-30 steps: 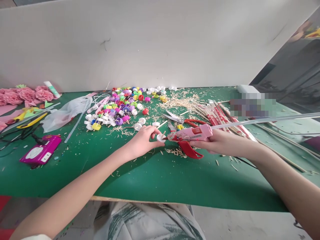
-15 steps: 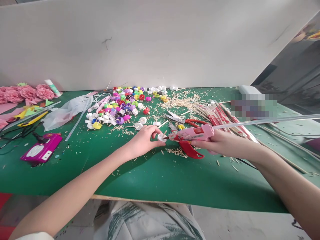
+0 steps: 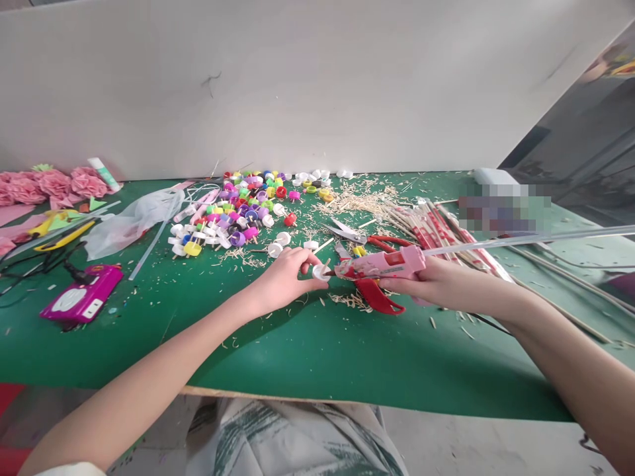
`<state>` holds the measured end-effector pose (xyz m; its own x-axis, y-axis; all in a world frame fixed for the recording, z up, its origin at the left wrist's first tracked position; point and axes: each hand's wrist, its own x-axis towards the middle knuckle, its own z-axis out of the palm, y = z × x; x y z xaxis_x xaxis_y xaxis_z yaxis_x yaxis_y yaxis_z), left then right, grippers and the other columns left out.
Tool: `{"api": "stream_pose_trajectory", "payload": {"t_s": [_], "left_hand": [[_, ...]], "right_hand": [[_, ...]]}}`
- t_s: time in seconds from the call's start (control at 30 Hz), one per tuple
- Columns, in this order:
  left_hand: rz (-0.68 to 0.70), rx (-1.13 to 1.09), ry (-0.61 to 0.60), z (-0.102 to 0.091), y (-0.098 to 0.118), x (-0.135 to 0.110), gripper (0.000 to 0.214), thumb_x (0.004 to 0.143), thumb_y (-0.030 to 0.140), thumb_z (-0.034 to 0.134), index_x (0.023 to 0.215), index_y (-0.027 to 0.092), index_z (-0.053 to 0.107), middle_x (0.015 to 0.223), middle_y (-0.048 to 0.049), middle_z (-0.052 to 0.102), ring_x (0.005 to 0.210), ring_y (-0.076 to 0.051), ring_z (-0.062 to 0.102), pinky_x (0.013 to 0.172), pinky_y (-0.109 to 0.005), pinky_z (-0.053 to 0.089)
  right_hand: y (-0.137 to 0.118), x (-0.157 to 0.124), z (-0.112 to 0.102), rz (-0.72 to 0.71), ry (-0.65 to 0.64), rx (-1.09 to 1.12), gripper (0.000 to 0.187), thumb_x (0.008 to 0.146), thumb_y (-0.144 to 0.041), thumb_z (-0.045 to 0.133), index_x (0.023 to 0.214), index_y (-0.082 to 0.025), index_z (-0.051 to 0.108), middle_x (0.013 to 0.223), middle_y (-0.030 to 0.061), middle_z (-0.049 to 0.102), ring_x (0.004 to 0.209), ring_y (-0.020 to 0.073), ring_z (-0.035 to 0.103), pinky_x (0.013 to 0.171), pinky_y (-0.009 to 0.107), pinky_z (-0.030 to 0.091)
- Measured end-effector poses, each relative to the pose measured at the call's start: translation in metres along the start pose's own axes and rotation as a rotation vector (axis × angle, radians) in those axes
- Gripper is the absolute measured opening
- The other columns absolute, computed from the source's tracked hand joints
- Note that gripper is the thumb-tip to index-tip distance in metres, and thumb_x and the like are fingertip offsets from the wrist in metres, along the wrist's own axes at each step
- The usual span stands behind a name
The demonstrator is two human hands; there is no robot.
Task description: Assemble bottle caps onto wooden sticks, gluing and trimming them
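Note:
Between the thumb and fingers of my left hand [image 3: 292, 274] is a white bottle cap [image 3: 321, 273] with a short wooden stick standing up in it. My right hand [image 3: 436, 283] is wrapped round a pink hot glue gun [image 3: 387, 264], its nozzle pointing left at the cap, touching or very near the stick's base. A long clear glue stick [image 3: 526, 241] runs out of the gun's back end. Beneath the gun lies a red curved piece [image 3: 380, 297], partly covered. Scissors [image 3: 347, 231] and red-handled pliers [image 3: 389, 241] rest just behind it.
A heap of coloured bottle caps with sticks [image 3: 243, 211] spreads behind my left hand. Wood shavings [image 3: 362, 198] and bundled sticks in red-white wrappers [image 3: 436, 228] lie at the back right. To the left are a plastic bag [image 3: 133, 221], a magenta power strip [image 3: 84, 295] and pink paper flowers [image 3: 54, 185].

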<state>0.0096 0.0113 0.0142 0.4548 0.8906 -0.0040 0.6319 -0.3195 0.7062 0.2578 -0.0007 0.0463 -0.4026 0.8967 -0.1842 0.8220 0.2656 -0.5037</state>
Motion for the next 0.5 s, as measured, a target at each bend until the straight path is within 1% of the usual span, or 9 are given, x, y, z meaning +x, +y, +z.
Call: {"api": "stream_pose_trajectory", "payload": {"t_s": [0.07, 0.13, 0.23, 0.33, 0.5], "left_hand": [[0.003, -0.002, 0.003, 0.0007, -0.0005, 0.0007, 0.026, 0.080, 0.038, 0.067, 0.093, 0.018, 0.057, 0.083, -0.0005, 0.048, 0.082, -0.017, 0.047, 0.070, -0.027, 0.035], [0.006, -0.004, 0.008, 0.0013, -0.0009, 0.0009, 0.026, 0.080, 0.038, 0.068, 0.092, 0.018, 0.057, 0.083, -0.0004, 0.048, 0.082, -0.017, 0.048, 0.070, -0.028, 0.036], [0.008, -0.004, 0.007, 0.0012, -0.0008, 0.0005, 0.026, 0.079, 0.038, 0.068, 0.092, 0.018, 0.057, 0.083, -0.0005, 0.048, 0.082, -0.017, 0.048, 0.069, -0.027, 0.036], [0.004, -0.005, 0.001, 0.0006, -0.0001, 0.0001, 0.026, 0.079, 0.037, 0.068, 0.092, 0.018, 0.057, 0.083, -0.0004, 0.048, 0.082, -0.017, 0.048, 0.069, -0.027, 0.035], [0.009, -0.007, 0.002, 0.0008, -0.0001, 0.0002, 0.026, 0.079, 0.038, 0.068, 0.093, 0.018, 0.057, 0.083, -0.0006, 0.048, 0.082, -0.017, 0.048, 0.070, -0.027, 0.035]], "right_hand": [[0.0000, 0.0004, 0.0002, 0.016, -0.059, 0.020, 0.066, 0.076, -0.064, 0.034, 0.119, -0.026, 0.066, 0.047, -0.0057, 0.024, 0.043, 0.0134, 0.023, 0.040, 0.029, 0.020], [0.0019, 0.0009, 0.0014, 0.027, -0.038, 0.018, 0.063, 0.075, -0.065, 0.034, 0.110, -0.026, 0.069, 0.046, -0.0057, 0.022, 0.042, 0.0134, 0.023, 0.040, 0.029, 0.019], [0.0062, 0.0015, 0.0034, 0.056, -0.015, 0.031, 0.061, 0.073, -0.068, 0.035, 0.100, -0.026, 0.070, 0.047, -0.0046, 0.025, 0.044, 0.0137, 0.026, 0.041, 0.029, 0.021], [0.0082, 0.0017, 0.0035, 0.092, -0.026, 0.049, 0.061, 0.071, -0.071, 0.037, 0.096, -0.026, 0.069, 0.048, -0.0040, 0.028, 0.046, 0.0139, 0.029, 0.042, 0.029, 0.023], [0.0045, 0.0015, 0.0016, 0.127, -0.050, 0.095, 0.068, 0.068, -0.074, 0.038, 0.104, -0.025, 0.068, 0.047, -0.0051, 0.026, 0.046, 0.0145, 0.030, 0.042, 0.029, 0.024]]}}
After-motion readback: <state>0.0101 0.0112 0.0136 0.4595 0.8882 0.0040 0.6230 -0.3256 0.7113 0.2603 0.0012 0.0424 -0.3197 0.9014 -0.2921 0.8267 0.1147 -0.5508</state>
